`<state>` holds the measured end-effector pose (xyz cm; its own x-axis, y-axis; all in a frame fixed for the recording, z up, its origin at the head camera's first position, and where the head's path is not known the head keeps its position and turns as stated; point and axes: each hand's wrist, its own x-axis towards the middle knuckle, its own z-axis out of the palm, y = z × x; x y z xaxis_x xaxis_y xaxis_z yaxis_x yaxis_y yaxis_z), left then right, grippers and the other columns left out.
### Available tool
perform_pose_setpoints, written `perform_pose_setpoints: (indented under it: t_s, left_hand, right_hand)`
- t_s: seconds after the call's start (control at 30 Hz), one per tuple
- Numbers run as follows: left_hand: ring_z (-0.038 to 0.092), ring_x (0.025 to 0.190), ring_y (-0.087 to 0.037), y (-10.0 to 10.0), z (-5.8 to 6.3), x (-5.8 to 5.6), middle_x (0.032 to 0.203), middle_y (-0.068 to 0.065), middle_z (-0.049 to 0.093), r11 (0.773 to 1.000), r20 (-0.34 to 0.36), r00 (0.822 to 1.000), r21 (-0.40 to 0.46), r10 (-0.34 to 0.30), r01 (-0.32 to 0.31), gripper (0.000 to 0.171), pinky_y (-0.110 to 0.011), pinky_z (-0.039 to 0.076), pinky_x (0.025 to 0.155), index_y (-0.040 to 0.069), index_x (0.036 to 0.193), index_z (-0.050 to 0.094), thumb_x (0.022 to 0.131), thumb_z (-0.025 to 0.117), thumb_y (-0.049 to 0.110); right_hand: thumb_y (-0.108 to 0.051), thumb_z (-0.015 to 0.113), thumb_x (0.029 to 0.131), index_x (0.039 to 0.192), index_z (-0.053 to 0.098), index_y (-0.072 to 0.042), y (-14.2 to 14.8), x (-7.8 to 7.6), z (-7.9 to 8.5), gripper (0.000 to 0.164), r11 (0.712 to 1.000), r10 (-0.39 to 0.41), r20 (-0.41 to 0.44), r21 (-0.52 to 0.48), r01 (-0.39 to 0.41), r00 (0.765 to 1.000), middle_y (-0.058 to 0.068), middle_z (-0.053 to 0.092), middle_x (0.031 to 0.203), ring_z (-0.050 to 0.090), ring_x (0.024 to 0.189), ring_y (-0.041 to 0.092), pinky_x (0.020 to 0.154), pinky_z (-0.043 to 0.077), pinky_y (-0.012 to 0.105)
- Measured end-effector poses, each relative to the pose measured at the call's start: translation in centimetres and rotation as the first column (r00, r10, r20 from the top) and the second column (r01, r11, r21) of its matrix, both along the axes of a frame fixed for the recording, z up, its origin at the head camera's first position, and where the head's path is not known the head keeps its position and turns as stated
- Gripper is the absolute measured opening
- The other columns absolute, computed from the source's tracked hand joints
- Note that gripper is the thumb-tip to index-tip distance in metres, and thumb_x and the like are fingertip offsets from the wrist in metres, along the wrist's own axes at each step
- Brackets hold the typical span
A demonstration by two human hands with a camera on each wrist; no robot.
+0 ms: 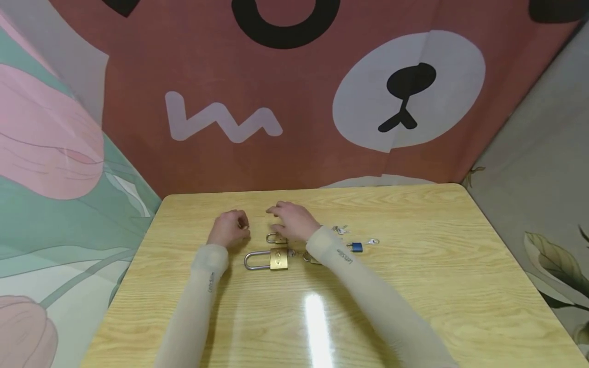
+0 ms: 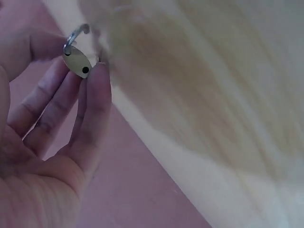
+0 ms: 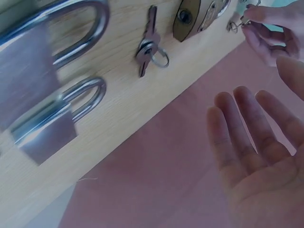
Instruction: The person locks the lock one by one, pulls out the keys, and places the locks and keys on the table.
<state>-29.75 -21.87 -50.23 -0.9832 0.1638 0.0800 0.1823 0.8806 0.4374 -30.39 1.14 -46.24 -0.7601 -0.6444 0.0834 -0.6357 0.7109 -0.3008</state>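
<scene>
Between thumb and fingertips, my left hand (image 1: 228,229) pinches a small brass padlock (image 2: 77,61). Its shackle (image 2: 75,37) is swung open, with one end free and a dark hole showing in the body. The right hand (image 1: 294,221) has its fingers spread and relaxed and holds nothing. Just below it in the head view lies a small padlock (image 1: 276,238), partly covered by that hand. A large brass padlock (image 1: 278,259) with a long shackle lies nearer the body, beside a key (image 1: 292,253).
Partly under the right sleeve is another padlock (image 1: 311,259). Further right lie a blue padlock (image 1: 356,247), keys on a ring (image 1: 373,241) and more keys (image 1: 341,230). A patterned cloth (image 1: 285,153) hangs behind the table's (image 1: 414,286) far edge.
</scene>
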Motion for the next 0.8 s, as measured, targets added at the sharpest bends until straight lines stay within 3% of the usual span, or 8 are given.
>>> perform_pose_setpoints:
  t_s: [0.13,0.23,0.37,0.5,0.63,0.8]
  left_hand:
    - [0.064,0.077,-0.019,1.8,1.5,0.8,0.089,-0.006,0.071,0.996,-0.056,0.997,0.073,-0.05,0.054,0.017,-0.038,0.059,0.069,0.01,0.089,0.068,0.075,0.078,0.009]
    - [0.063,0.077,-0.018,3.8,3.0,1.8,0.088,-0.006,0.07,0.987,-0.147,0.981,0.087,-0.123,0.137,0.02,-0.038,0.059,0.069,0.01,0.091,0.068,0.073,0.077,0.008]
    - [0.062,0.078,-0.016,6.5,4.5,3.2,0.089,-0.005,0.071,0.964,-0.272,0.936,0.075,-0.225,0.254,0.022,-0.034,0.059,0.069,0.011,0.093,0.068,0.073,0.075,0.007]
    - [0.064,0.079,-0.017,8.5,5.4,4.3,0.091,-0.005,0.072,0.934,-0.352,0.888,0.086,-0.296,0.346,0.023,-0.035,0.06,0.07,0.01,0.096,0.069,0.074,0.075,0.006]
    - [0.063,0.081,-0.014,9.9,5.6,5.2,0.091,-0.004,0.073,0.913,-0.409,0.853,0.104,-0.323,0.395,0.026,-0.033,0.06,0.072,0.01,0.099,0.069,0.075,0.076,0.005]
    - [0.061,0.082,-0.012,11.6,5.3,6.2,0.09,-0.002,0.073,0.883,-0.443,0.817,0.107,-0.37,0.458,0.028,-0.03,0.058,0.072,0.011,0.101,0.068,0.075,0.076,0.004]
  right_hand:
    - [-0.032,0.065,0.094,0.136,0.057,-0.014,1.5,-0.2,0.2,0.046,0.995,-0.019,0.038,-0.094,0.022,0.999,0.007,0.065,0.122,0.062,0.102,0.019,0.089,0.056,0.04]
    - [-0.03,0.065,0.095,0.135,0.057,-0.012,2.6,-0.2,0.3,0.045,0.983,-0.023,0.07,-0.18,0.035,0.997,0.009,0.066,0.117,0.061,0.102,0.02,0.089,0.056,0.041]
    - [-0.032,0.061,0.097,0.135,0.058,-0.014,4.2,0.3,0.3,0.042,0.959,-0.021,0.126,-0.278,0.056,0.992,0.005,0.066,0.114,0.061,0.099,0.015,0.087,0.057,0.038]
    - [-0.033,0.058,0.099,0.133,0.06,-0.018,6.0,1.3,0.3,0.037,0.925,0.009,0.2,-0.373,0.067,0.98,-0.001,0.066,0.112,0.06,0.098,0.009,0.087,0.058,0.035]
    - [-0.032,0.057,0.099,0.126,0.064,-0.02,8.0,2.6,0.4,0.03,0.889,0.045,0.255,-0.452,0.077,0.966,-0.005,0.069,0.11,0.062,0.098,0.006,0.089,0.057,0.034]
    - [-0.025,0.06,0.098,0.115,0.07,-0.015,10.1,4.2,0.0,0.022,0.841,0.09,0.321,-0.532,0.101,0.943,0.001,0.073,0.103,0.067,0.092,0.013,0.087,0.059,0.037]
